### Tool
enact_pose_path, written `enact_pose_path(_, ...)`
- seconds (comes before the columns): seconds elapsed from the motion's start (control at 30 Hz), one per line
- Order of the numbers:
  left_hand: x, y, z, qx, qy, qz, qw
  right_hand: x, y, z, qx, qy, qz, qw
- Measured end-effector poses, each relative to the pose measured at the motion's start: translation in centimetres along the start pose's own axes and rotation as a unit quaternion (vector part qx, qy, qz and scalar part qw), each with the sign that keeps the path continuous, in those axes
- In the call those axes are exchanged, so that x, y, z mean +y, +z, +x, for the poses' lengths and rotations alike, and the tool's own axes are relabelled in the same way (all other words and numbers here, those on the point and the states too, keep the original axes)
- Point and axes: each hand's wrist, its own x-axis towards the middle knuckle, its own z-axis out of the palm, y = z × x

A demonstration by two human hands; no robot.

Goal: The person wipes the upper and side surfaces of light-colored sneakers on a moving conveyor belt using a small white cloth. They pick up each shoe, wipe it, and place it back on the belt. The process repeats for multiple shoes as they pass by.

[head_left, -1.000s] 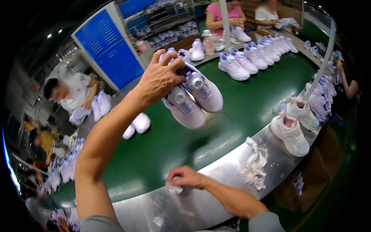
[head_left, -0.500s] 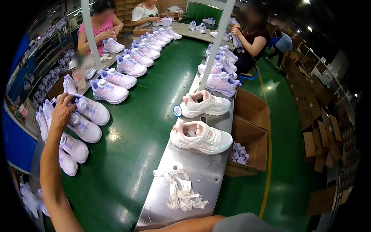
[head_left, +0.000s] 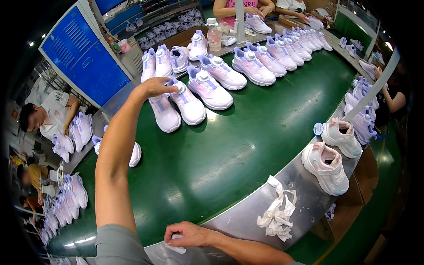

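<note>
My left hand [head_left: 153, 87] reaches over a row of pale pink-and-lilac sneakers [head_left: 221, 73] on a green belt. Its fingers are stretched out and apart at the collar of one sneaker [head_left: 190, 106], beside its white dial; some fingertips are hidden there. Another sneaker [head_left: 166, 115] lies under the wrist, toes pointing toward me. Low in the view, my right hand [head_left: 187, 234] is closed around a small white cloth [head_left: 177, 248], most of it covered by the fingers. My left forearm partly hides a further sneaker [head_left: 135, 155].
A metal ledge [head_left: 247, 216] along the belt's near side bears crumpled white cloth strips [head_left: 279, 212] and two white sneakers [head_left: 326, 168] with pink lining. Cardboard boxes [head_left: 349, 216] stand beyond it. A metal post [head_left: 373, 90] rises at the right. Co-workers sit around the belt.
The view has swung left. My left hand has moved along the row to another sneaker nearer me. My right hand, out of sight before, now shows with a white cloth.
</note>
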Motion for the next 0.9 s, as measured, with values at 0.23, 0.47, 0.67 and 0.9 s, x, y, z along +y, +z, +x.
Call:
enact_pose_path(0.23, 4.7, 1.7, 0.5, -0.017, -0.069, -0.11, 0.991, 0.4, -0.2, -1.1, -0.009, 0.002, 0.0, 1.0)
enact_pose_path(0.47, 7.2, 0.6, -5.7, -0.023, -0.223, -0.148, 0.963, 0.8, 0.1, -1.0, -0.014, 0.002, 0.001, 1.0)
enact_pose_path(0.67, 5.7, 3.0, -15.4, -0.076, -0.152, -0.266, 0.949, 1.1, -0.1, -0.9, -0.016, 0.006, 0.016, 1.0)
enact_pose_path(0.9, 5.9, 5.8, -18.4, -0.15, -0.142, -0.244, 0.947, 0.2, -0.3, -1.2, -0.016, 0.037, 0.04, 0.998)
